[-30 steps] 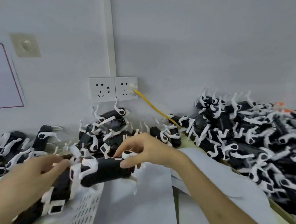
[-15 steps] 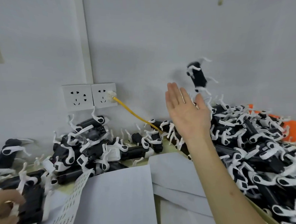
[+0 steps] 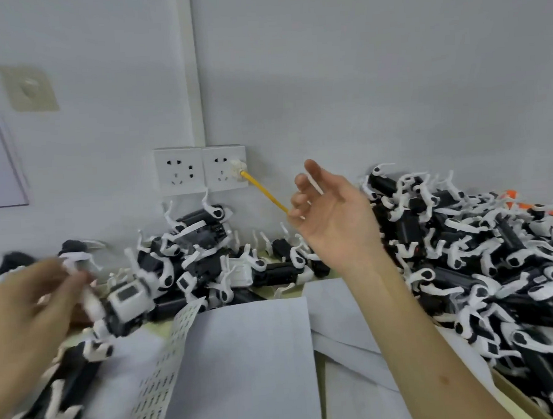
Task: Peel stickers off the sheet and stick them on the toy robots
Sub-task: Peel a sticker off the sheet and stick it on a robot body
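Right of the sticker sheet [image 3: 159, 375], the right hand [image 3: 333, 219] hovers, grip loosely spread and empty. Left of it, the left hand [image 3: 27, 312] meets a toy robot [image 3: 123, 300], grip too blurred to tell. The robot heap [image 3: 495, 262] suggests much work remains.

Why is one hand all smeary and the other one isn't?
In the head view, the left hand is smeared by motion blur, like the toy robot beside it; the right hand looks much sharper; the light is soft, without glare.
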A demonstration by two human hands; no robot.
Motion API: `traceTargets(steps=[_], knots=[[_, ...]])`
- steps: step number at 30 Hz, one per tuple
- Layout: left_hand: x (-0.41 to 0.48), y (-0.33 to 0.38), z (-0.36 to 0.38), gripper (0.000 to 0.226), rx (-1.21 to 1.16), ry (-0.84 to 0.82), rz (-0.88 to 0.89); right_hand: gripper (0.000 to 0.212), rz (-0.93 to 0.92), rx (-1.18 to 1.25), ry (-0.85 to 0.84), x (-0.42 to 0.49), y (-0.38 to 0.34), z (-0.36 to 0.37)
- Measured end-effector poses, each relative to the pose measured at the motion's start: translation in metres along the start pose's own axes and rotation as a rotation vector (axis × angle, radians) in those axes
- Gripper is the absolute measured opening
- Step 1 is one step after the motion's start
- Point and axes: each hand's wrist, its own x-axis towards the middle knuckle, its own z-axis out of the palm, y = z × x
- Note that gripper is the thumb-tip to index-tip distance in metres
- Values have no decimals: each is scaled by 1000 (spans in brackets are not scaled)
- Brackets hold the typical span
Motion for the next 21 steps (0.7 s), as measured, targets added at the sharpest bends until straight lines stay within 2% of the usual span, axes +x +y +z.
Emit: traceTargets(steps=[2,4,7,9,12,14,17,21], knots=[[-24,57,13,37,-73,77,27,30,5,-58,-49,-4,0,5],[-35,80,20,27,-179,140,3,28,26,-161,-141,-8,5,11],[-42,86,29,27,-415,154,-152,25,55,-541,-306,-13,24,24],[-43,91,32,25,-492,168,-206,39,42,-843,-367,-19,44,32],[-48,100,37,27,-659,188,-249,68,68,-1151,-481,-30,73,40],[-50,104,39,30,-784,167,-275,72,-6,-1304,-509,-35,90,40],[-52,105,40,27,-879,139,-344,62,-158,-1389,-474,-38,102,41],[-52,104,41,27,-693,191,-334,67,-102,-1295,-451,-36,99,42]])
